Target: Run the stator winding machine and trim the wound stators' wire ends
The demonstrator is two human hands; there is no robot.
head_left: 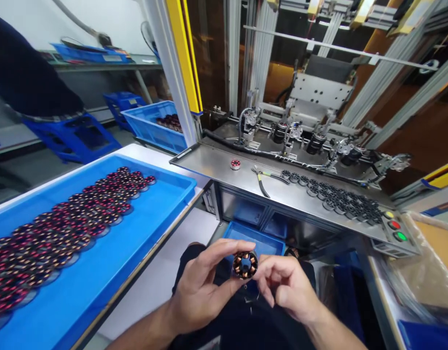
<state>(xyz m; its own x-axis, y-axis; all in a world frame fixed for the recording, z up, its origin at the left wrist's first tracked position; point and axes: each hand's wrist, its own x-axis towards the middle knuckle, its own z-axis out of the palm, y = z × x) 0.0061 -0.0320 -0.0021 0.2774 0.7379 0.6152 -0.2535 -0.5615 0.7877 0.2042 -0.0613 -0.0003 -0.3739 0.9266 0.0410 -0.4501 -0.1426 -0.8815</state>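
My left hand (204,282) grips a wound motor stator (245,265) between thumb and fingers, above my lap. Copper coils sit in a ring inside the stator's dark rim, and its open centre faces me. Right beside it, my right hand (285,284) has its fingers curled in, with fingertips at the stator's right edge. Whether those fingers pinch a wire is too small to tell. Thin wire ends (250,308) show below the stator. On the metal ledge lie one red-and-silver stator (235,165) and wire cutters (265,181) with spread handles.
A blue tray (173,194) to the left holds many wound stators (71,218). Rows of black stator cores (344,199) stand on the ledge before the winding machine (311,131). Push buttons (394,225) are at right. A co-worker's dark-clothed body (30,68) sits far left.
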